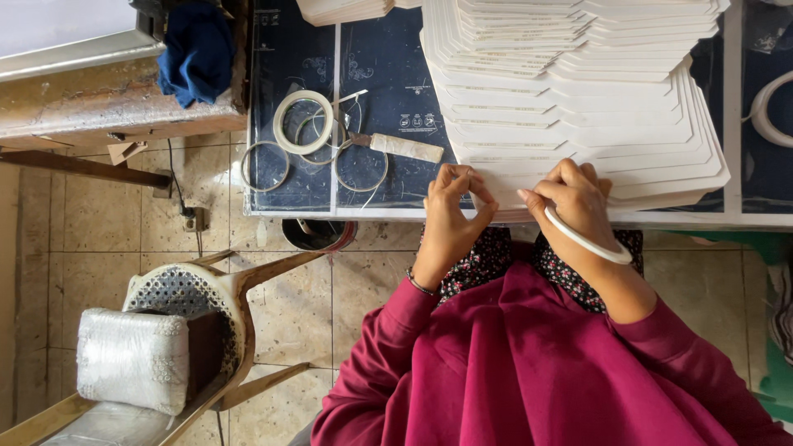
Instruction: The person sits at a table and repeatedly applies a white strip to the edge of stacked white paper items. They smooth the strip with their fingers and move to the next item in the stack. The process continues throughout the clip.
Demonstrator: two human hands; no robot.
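- The left hand [450,216] sat at the near edge of the counter [297,49], thumb and forefinger pinched together on the front edge of the lowest white card sheets [578,132]; what exactly lay between those fingers was too small to tell, perhaps a thin strip or the sheet's edge.
- The right hand [574,202] rested just beside it, to the right, fingers curled and pressed down on the same front edge, with a white tape ring [588,241] worn round the wrist like a bangle.
- The sheets lay in a fanned, stepped stack that ran away from the person, so the worked edge was the nearest one and lay directly under both sets of fingertips.
- That edge's long axis ran left to right across the view, parallel to the counter's front rim, and the two hands stood in line along it, the left at its left end.
- Both hands touched the stack; neither was clearly nearer.
- Well to the left of the left hand, several tape rolls [303,122] and a knife with a wrapped handle [396,146] lay on the dark counter top.
- A blue cloth [197,51] lay on a bench further left, and a chair with a cushion [132,370] stood on the tiled floor [107,223].
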